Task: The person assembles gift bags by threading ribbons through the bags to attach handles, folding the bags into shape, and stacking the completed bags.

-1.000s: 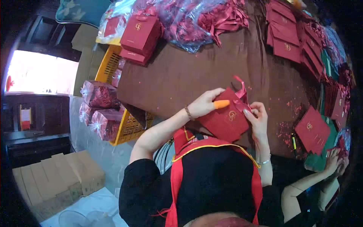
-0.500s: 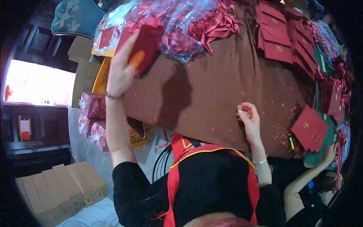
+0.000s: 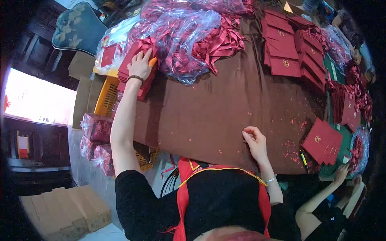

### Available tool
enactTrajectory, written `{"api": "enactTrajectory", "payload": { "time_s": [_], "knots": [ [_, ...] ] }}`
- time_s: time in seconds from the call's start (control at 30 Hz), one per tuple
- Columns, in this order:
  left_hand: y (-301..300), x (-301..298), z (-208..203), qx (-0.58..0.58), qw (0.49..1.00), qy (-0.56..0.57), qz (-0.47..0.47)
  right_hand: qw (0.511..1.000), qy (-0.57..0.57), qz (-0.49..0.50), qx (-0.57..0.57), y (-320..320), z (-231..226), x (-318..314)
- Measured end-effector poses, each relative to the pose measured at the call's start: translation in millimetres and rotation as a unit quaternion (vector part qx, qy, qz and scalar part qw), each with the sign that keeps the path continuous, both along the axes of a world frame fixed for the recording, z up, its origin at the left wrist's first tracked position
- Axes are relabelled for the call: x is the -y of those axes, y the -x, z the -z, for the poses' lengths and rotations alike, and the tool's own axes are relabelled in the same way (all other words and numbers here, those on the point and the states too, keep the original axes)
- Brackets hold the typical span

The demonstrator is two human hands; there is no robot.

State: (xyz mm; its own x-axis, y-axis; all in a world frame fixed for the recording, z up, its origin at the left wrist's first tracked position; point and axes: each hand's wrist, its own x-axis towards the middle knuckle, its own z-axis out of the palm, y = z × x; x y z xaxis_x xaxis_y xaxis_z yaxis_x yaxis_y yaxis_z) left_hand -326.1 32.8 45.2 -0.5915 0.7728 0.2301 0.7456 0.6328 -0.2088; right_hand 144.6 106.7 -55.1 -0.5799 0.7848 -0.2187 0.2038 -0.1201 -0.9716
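Observation:
My left hand (image 3: 140, 65) rests with fingers spread on a stack of flat dark red paper bags (image 3: 144, 91) at the table's far left. An orange cover shows on one of its fingers. Beside the stack lies a heap of red ribbons (image 3: 219, 44), partly under clear plastic (image 3: 183, 66). My right hand (image 3: 256, 143) hovers over the near right part of the brown tablecloth (image 3: 201, 120). Its fingers are curled in toward the thumb, and nothing shows between them.
More red bags (image 3: 283, 46) lie fanned at the far right, others (image 3: 321, 142) nearer. A yellow marker (image 3: 304, 162) and red scraps lie close by. Another person's arm (image 3: 321, 197) reaches in at right. Wrapped red bundles (image 3: 96, 127), a yellow crate (image 3: 107, 95) and cardboard boxes (image 3: 66, 211) stand left.
The dark red bag tilted up under my left hand is now down on the stack, and the fingers have spread. My right hand remains over the cloth. The whole view has shifted slightly.

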Motion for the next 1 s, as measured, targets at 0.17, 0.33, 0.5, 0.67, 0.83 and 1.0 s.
{"api": "enactTrajectory", "payload": {
  "time_s": [0.17, 0.33, 0.5, 0.67, 0.83, 1.0],
  "knots": [
    [18.0, 8.2, 2.7, -0.018, 0.997, -0.080, 0.005, 1.000, 0.020, 0.003, -0.003, 6.4, -7.4, -0.9],
    [32.3, 17.8, 5.4, -0.051, 0.995, -0.079, 0.022, 0.999, 0.045, -0.017, 0.018, 5.4, -12.9, -0.1],
    [-8.7, -6.5, -16.7, -0.136, 0.983, -0.123, 0.025, 0.996, 0.082, -0.002, -0.018, 2.2, -4.5, -2.7],
    [-92.2, -92.8, -51.1, 0.001, 0.877, -0.309, 0.367, 0.998, 0.042, 0.034, -0.017, -4.5, -16.4, -3.8],
    [-126.7, -173.4, -3.6, 0.069, 0.958, -0.105, 0.259, 0.998, 0.058, -0.007, -0.002, -4.1, -21.7, 1.1],
    [-89.1, -239.2, 66.7, 0.053, 0.988, 0.039, 0.142, 0.995, 0.066, 0.027, -0.066, -32.9, -14.8, 21.4]
  ]
}}
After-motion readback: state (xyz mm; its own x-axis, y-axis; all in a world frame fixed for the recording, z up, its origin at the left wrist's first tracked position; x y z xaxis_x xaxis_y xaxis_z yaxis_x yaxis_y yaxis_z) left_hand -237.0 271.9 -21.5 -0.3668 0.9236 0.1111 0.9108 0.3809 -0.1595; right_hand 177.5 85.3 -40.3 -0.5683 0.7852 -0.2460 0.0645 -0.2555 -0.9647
